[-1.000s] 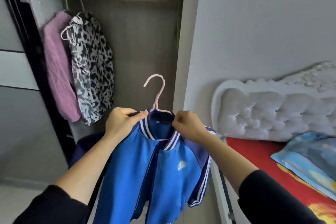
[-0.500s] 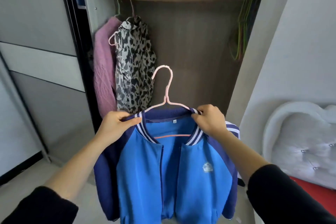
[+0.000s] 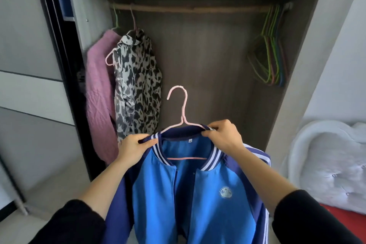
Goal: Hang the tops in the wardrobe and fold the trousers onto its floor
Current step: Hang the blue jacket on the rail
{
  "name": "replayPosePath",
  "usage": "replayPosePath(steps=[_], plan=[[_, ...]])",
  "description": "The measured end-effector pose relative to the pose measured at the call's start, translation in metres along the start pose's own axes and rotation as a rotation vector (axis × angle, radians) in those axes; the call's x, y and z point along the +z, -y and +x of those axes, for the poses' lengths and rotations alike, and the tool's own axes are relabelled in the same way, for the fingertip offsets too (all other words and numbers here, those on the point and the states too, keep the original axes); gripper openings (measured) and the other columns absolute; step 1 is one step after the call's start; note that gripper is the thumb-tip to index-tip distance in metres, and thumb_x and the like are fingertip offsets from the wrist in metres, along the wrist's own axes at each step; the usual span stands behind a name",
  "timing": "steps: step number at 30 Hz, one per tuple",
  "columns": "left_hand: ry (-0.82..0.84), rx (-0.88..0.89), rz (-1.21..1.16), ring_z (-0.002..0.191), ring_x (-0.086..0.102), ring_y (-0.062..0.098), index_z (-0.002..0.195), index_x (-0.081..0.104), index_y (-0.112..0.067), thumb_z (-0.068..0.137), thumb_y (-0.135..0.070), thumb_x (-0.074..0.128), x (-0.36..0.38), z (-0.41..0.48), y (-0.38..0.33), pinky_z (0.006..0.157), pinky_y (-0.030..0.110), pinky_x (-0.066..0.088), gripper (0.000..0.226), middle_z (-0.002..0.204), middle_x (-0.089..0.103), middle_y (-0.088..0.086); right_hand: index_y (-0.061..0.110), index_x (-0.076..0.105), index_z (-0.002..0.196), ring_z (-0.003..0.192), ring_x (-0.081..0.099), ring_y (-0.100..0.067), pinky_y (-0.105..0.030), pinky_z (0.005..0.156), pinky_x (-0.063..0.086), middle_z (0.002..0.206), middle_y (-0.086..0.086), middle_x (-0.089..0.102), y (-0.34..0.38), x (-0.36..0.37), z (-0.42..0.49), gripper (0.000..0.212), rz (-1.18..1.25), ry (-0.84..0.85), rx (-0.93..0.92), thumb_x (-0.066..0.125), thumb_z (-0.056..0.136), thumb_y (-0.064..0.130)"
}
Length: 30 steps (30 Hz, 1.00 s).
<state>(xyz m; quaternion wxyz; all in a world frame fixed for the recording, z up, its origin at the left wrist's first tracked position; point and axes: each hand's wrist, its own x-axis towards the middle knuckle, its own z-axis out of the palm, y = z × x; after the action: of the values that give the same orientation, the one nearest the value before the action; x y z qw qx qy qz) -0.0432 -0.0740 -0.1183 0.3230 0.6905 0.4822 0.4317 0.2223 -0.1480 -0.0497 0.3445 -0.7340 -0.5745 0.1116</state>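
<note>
A blue jacket [image 3: 200, 200] with navy sleeves and a striped collar hangs on a pink hanger [image 3: 183, 109], held up in front of the open wardrobe [image 3: 198, 49]. My left hand [image 3: 132, 149] grips the collar's left side, and my right hand [image 3: 223, 136] pinches its right side. The hanger's hook points up and sits well below the wooden rail [image 3: 188, 9]. A pink sweater [image 3: 99, 101] and a black-and-white patterned top [image 3: 136, 85] hang at the rail's left end.
Several coloured bare hangers [image 3: 271, 49] hang bunched at the rail's right end. A sliding door [image 3: 29, 65] stands at the left. A tufted white headboard [image 3: 332, 166] and a red bed [image 3: 344, 222] lie at the right.
My view has swung left and toward the wardrobe, so its interior now fills the frame. The jacket on its hanger has come closer to the opening, both hands keeping their hold.
</note>
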Motion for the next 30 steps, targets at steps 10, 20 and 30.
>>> replayPosePath(steps=[10,20,30], plan=[[0.326,0.027,0.182,0.123,0.051,0.017,0.135,0.051,-0.025,0.098,-0.037,0.049,0.008,0.141,-0.002,0.093,0.022,0.036,0.040,0.133,0.056,-0.005,0.023,0.069,0.060,0.052,0.051,-0.015,-0.024,0.048,0.035,0.049,0.008,0.055,0.058,-0.006,0.073,0.018,-0.026,-0.157,0.203,0.069,0.075,0.034],[0.437,0.121,-0.045,0.114,0.053,0.014,0.136,0.048,-0.030,0.096,-0.022,0.050,0.018,0.260,-0.055,0.097,0.026,0.041,0.042,0.132,0.056,-0.002,0.001,0.072,0.088,0.084,0.070,-0.036,-0.050,0.083,0.057,0.088,-0.019,0.073,0.124,0.000,0.154,0.038,0.471,-0.242,0.403,0.079,0.068,0.032],[0.242,0.374,0.062,0.121,0.049,0.014,0.146,0.034,-0.030,0.094,-0.018,0.050,-0.016,0.372,-0.116,0.090,0.018,0.035,0.056,0.143,0.048,-0.002,-0.005,0.063,0.108,0.057,0.055,-0.022,-0.022,0.044,0.045,0.076,-0.014,0.060,0.193,-0.010,0.243,0.025,0.718,-0.261,0.350,0.050,0.090,0.005]])
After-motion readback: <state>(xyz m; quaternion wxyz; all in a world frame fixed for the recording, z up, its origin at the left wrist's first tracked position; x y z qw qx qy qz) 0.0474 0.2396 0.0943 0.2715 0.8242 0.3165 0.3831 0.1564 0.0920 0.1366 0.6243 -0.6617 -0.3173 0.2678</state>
